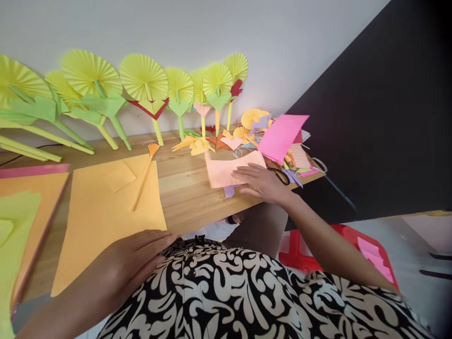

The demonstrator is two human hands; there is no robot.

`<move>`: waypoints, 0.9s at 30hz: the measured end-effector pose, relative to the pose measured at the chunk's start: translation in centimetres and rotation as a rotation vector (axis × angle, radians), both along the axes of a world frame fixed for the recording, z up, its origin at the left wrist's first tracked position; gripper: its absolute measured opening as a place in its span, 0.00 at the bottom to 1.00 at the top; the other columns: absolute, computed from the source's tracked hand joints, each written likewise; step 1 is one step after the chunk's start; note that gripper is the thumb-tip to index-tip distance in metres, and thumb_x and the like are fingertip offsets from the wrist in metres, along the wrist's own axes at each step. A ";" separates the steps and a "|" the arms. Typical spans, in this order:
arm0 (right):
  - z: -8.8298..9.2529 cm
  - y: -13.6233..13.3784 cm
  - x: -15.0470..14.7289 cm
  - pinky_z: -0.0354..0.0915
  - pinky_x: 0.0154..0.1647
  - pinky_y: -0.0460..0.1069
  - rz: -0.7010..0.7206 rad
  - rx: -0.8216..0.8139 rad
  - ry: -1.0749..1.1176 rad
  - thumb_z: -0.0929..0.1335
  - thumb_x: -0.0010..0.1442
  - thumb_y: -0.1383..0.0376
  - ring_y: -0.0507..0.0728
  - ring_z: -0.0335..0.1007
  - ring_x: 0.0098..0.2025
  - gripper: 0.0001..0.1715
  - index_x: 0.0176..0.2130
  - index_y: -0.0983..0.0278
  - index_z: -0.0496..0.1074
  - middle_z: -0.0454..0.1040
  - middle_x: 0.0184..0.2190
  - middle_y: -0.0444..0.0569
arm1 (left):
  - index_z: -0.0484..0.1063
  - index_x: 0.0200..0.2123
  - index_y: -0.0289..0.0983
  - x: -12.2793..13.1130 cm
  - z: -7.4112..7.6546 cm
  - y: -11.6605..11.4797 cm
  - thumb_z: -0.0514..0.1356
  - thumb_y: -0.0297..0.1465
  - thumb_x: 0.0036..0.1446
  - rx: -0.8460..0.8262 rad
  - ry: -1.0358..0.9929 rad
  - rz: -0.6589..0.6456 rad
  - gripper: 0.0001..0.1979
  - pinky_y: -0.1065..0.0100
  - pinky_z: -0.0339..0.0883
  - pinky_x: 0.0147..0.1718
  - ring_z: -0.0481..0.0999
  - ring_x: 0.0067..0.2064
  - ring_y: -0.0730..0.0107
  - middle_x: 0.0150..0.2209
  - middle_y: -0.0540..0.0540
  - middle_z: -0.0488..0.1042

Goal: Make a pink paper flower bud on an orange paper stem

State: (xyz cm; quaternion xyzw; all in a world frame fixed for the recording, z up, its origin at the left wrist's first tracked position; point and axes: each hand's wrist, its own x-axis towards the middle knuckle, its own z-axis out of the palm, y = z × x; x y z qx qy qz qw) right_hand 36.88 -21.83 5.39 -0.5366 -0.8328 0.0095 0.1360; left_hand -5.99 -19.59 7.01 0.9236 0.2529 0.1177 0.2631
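My left hand (136,256) is at the desk's (183,172) near edge — fingers straight and pressed together, by the near right corner of an orange paper sheet (93,226). My right hand (263,182) lies palm down, fingers slightly spread, on a peach paper sheet (222,172) towards the right end. A rolled orange paper tube (142,184) crosses the orange paper sheet — and pleated yellow paper fans (144,77) line the far edge.

"What sort of place?"
"A paper-craft workspace: round, pleated yellow paper flowers (144,77) lean against a plain pale wall (176,28); a light-brown wooden table (183,188) bears a rectangular peach paper sheet (222,172)."
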 end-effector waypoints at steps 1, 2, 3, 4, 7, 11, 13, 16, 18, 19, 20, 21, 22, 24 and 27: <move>-0.2 -0.9 0.2 0.61 0.65 0.62 -0.020 0.045 0.010 0.66 0.66 0.55 0.63 0.70 0.60 0.23 0.59 0.57 0.71 0.75 0.57 0.51 | 0.71 0.58 0.49 0.6 -0.3 0.7 0.56 0.39 0.67 -0.005 0.012 -0.032 0.18 0.64 0.74 0.51 0.78 0.52 0.62 0.55 0.52 0.76; -0.2 -1.9 0.8 0.62 0.65 0.62 -0.080 0.098 0.024 0.65 0.67 0.56 0.62 0.71 0.60 0.23 0.59 0.57 0.71 0.76 0.57 0.51 | 0.71 0.59 0.51 1.1 -0.5 1.3 0.56 0.38 0.67 0.000 0.021 -0.058 0.18 0.65 0.74 0.52 0.78 0.53 0.63 0.56 0.53 0.76; 0.1 -2.7 1.8 0.63 0.63 0.62 -0.171 0.155 0.045 0.65 0.68 0.57 0.62 0.72 0.59 0.22 0.58 0.57 0.71 0.77 0.55 0.52 | 0.70 0.60 0.51 1.5 -0.8 1.9 0.55 0.38 0.67 0.016 0.025 -0.083 0.19 0.65 0.73 0.54 0.77 0.54 0.63 0.57 0.53 0.75; 0.4 -3.5 3.1 0.65 0.62 0.62 -0.276 0.208 0.067 0.64 0.68 0.58 0.63 0.73 0.58 0.21 0.58 0.58 0.72 0.78 0.54 0.52 | 0.70 0.60 0.49 1.9 -1.0 2.4 0.55 0.38 0.67 0.042 0.021 -0.098 0.19 0.65 0.73 0.54 0.77 0.55 0.64 0.58 0.52 0.75; 1.0 -5.1 7.3 0.69 0.57 0.61 -0.582 0.344 0.153 0.63 0.68 0.59 0.63 0.76 0.54 0.20 0.55 0.59 0.75 0.79 0.52 0.53 | 0.70 0.60 0.43 3.3 -1.8 3.7 0.53 0.36 0.69 0.157 -0.020 -0.137 0.19 0.61 0.72 0.56 0.76 0.56 0.62 0.58 0.46 0.75; 0.0 -4.9 10.0 0.72 0.50 0.57 -0.732 0.383 0.213 0.64 0.66 0.60 0.62 0.78 0.47 0.19 0.51 0.61 0.77 0.80 0.49 0.54 | 0.72 0.58 0.37 6.2 -3.4 5.8 0.50 0.33 0.70 0.293 0.045 -0.212 0.19 0.51 0.69 0.58 0.73 0.59 0.53 0.59 0.40 0.74; -1.0 -4.1 9.0 0.72 0.48 0.57 -0.682 0.369 0.214 0.64 0.66 0.61 0.63 0.78 0.47 0.17 0.48 0.62 0.78 0.81 0.47 0.55 | 0.71 0.59 0.36 7.9 -4.3 6.8 0.50 0.31 0.69 0.335 0.086 -0.236 0.20 0.47 0.66 0.60 0.71 0.61 0.50 0.61 0.38 0.72; -2.3 -2.8 4.9 0.71 0.45 0.56 -0.465 0.294 0.173 0.64 0.67 0.63 0.62 0.78 0.44 0.14 0.45 0.63 0.78 0.82 0.42 0.54 | 0.71 0.58 0.34 10.1 -5.3 7.6 0.53 0.29 0.67 0.364 0.169 -0.213 0.19 0.47 0.64 0.60 0.69 0.62 0.48 0.63 0.35 0.69; -2.9 -2.3 1.5 0.70 0.43 0.54 -0.224 0.190 0.099 0.64 0.68 0.64 0.60 0.76 0.43 0.13 0.46 0.62 0.77 0.81 0.42 0.53 | 0.70 0.59 0.33 11.4 -5.6 7.7 0.54 0.29 0.66 0.383 0.205 -0.175 0.19 0.46 0.60 0.62 0.66 0.64 0.47 0.64 0.34 0.67; -3.0 -2.1 -0.1 0.69 0.42 0.53 -0.113 0.131 0.061 0.64 0.68 0.64 0.60 0.75 0.43 0.13 0.47 0.62 0.77 0.81 0.41 0.53 | 0.68 0.60 0.34 12.0 -5.6 7.7 0.54 0.29 0.66 0.389 0.221 -0.162 0.20 0.45 0.59 0.63 0.65 0.65 0.47 0.65 0.34 0.66; -3.2 -1.9 -1.4 0.69 0.41 0.53 -0.023 0.074 0.029 0.65 0.68 0.63 0.60 0.74 0.43 0.13 0.48 0.61 0.76 0.80 0.41 0.52 | 0.67 0.61 0.34 12.5 -5.6 7.8 0.55 0.30 0.66 0.393 0.240 -0.155 0.21 0.46 0.57 0.64 0.64 0.66 0.47 0.65 0.34 0.65; -3.3 -1.8 -2.4 0.68 0.40 0.53 0.035 0.033 0.006 0.65 0.68 0.62 0.60 0.73 0.44 0.13 0.49 0.61 0.75 0.79 0.41 0.52 | 0.66 0.62 0.34 13.1 -5.7 7.8 0.56 0.30 0.66 0.396 0.262 -0.150 0.22 0.46 0.56 0.65 0.63 0.67 0.47 0.66 0.34 0.64; -3.4 -1.7 -3.2 0.68 0.40 0.53 0.071 0.004 -0.008 0.66 0.68 0.61 0.60 0.72 0.44 0.14 0.50 0.62 0.75 0.78 0.41 0.53 | 0.65 0.63 0.34 13.6 -5.7 7.9 0.57 0.31 0.66 0.396 0.285 -0.144 0.23 0.47 0.55 0.65 0.62 0.67 0.47 0.66 0.34 0.63; -3.8 -1.7 -4.1 0.68 0.40 0.54 0.092 -0.023 -0.023 0.67 0.67 0.59 0.61 0.70 0.45 0.17 0.52 0.63 0.73 0.77 0.42 0.54 | 0.63 0.64 0.33 14.5 -5.8 8.1 0.58 0.34 0.66 0.396 0.321 -0.124 0.25 0.48 0.54 0.65 0.62 0.67 0.46 0.66 0.33 0.63; -4.6 -1.9 -4.6 0.68 0.41 0.55 0.077 -0.013 -0.025 0.67 0.67 0.59 0.62 0.71 0.45 0.17 0.52 0.64 0.73 0.77 0.44 0.55 | 0.61 0.64 0.33 15.6 -5.9 8.3 0.57 0.35 0.66 0.398 0.349 -0.113 0.26 0.52 0.61 0.60 0.66 0.63 0.48 0.63 0.33 0.67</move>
